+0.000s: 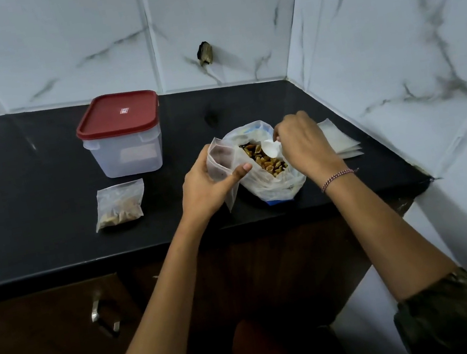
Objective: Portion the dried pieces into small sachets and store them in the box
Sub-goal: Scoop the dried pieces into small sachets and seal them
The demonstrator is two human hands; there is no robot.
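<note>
A large clear plastic bag (pixel 271 184) of brown dried pieces (pixel 263 157) stands open on the black counter (pixel 27 197). My left hand (pixel 206 186) holds a small empty sachet (pixel 220 160) open just left of that bag. My right hand (pixel 302 141) grips a white spoon (pixel 270 148) whose bowl is inside the bag over the pieces. A filled sachet (pixel 118 203) lies flat to the left. The clear box (pixel 126 152) with a red lid (pixel 118 113), closed, stands behind it.
A stack of empty sachets (pixel 339 139) lies on the counter to the right of my right hand, near the tiled corner wall. The counter's front edge runs below the bag; a cabinet door with a metal handle (pixel 102 317) is underneath.
</note>
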